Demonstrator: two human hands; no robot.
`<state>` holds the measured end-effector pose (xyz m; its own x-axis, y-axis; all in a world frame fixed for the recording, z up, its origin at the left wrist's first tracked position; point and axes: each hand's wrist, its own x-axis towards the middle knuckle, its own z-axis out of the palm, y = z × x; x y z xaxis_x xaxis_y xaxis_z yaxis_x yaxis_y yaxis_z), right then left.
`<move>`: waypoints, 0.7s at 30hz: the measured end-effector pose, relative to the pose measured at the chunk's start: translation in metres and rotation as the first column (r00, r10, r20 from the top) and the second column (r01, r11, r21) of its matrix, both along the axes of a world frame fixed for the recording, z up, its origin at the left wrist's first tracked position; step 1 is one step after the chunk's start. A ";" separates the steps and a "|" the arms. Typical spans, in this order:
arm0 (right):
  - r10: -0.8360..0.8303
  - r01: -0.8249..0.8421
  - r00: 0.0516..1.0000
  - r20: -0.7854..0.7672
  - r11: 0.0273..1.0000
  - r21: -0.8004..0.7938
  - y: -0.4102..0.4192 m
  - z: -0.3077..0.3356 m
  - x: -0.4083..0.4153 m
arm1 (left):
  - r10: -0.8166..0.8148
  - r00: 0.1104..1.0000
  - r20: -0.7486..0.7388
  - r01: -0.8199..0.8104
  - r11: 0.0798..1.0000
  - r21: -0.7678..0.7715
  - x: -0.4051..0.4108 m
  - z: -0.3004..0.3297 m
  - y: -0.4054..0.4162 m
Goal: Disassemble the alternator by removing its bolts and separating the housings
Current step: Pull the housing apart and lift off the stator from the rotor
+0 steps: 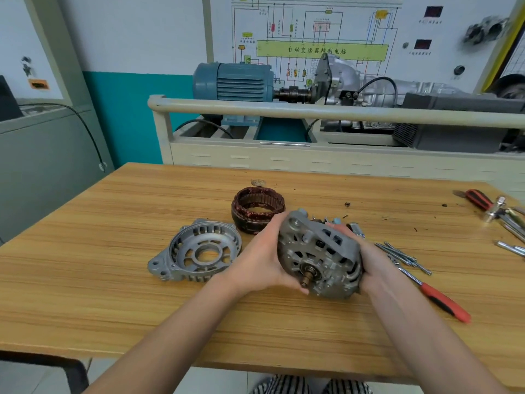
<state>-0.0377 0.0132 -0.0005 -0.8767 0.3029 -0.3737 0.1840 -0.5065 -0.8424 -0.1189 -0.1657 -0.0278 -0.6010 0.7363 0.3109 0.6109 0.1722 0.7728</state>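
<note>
A wood-grain workbench [113, 294] fills the foreground of a workshop. Just above its near half, the rear alternator housing [319, 255], with its rotor shaft [308, 277] pointing toward the camera, is gripped between both hands: the left hand [264, 260] is wrapped around its left side, the right hand [366, 263] is curled around its right side. Just beside the left hand, the separated front housing [196, 251] is laid flat on the bench. To the right, long through-bolts [403, 257] and a red-handled screwdriver [437, 297] are laid near the right wrist. Behind the housings, the copper-wound stator [257, 213] is stood on the bench. Further tools [500, 214] are seen at the far right edge. Beyond the bench, a blue electric motor [233, 82] and a wiring-diagram board [321, 38] are mounted on a trainer stand.
</note>
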 end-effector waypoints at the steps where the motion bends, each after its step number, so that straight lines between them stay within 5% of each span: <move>1: 0.004 -0.004 1.000 0.005 1.000 0.002 0.000 -0.001 0.000 | -0.003 1.000 0.003 0.003 1.000 0.007 0.002 -0.001 -0.001; 21: 0.099 -0.098 0.995 0.011 0.993 -0.071 -0.012 -0.018 0.004 | 0.039 0.995 -0.091 -0.046 0.997 -0.070 0.009 0.014 -0.018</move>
